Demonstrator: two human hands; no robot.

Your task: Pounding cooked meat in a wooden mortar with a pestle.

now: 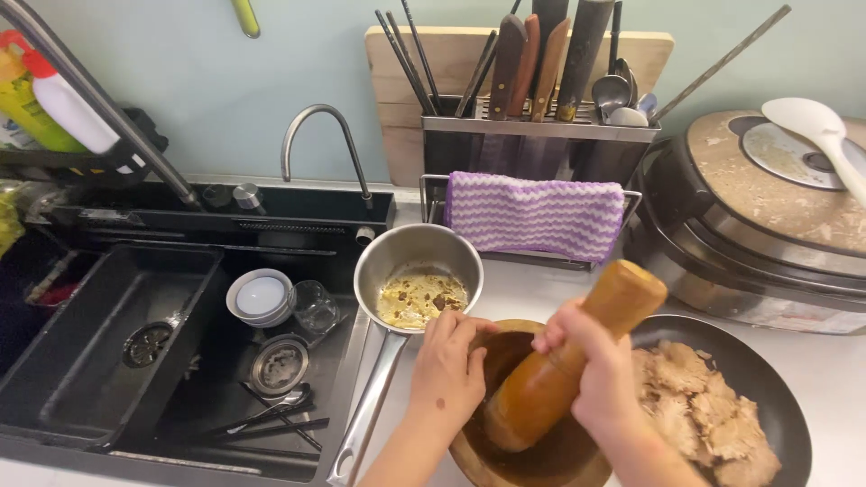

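nearest us, our right hand (591, 365) is wrapped around the upper shaft of a wooden pestle (564, 361), its fingers closed tight on it; the pestle's lower end sits inside a wooden mortar (505, 356) on the desk (834, 374). the frame's lower edge cuts off the mortar's near rim, and what lies under the pestle is in shadow, so we cannot make it out. our left hand (446, 365) rests on the mortar's left rim, fingers curled over the edge and gripping it; both forearms run out of the frame. just right of the mortar a dark pan (767, 379) holds pale shredded pieces, partly hidden behind our right hand and wrist. just behind our left hand stands a steel saucepan (417, 271) with yellowish residue, its handle reaching toward us beside the black sink (108, 361). in the sink we see a small bowl (260, 296), a glass (316, 307) and dark utensils, hard to tell apart. farther back, a purple striped cloth (534, 212) hangs on a rack below a knife holder (541, 117). a rice cooker (767, 207) at far right is cropped, a white spoon (816, 126) lying on its lid.
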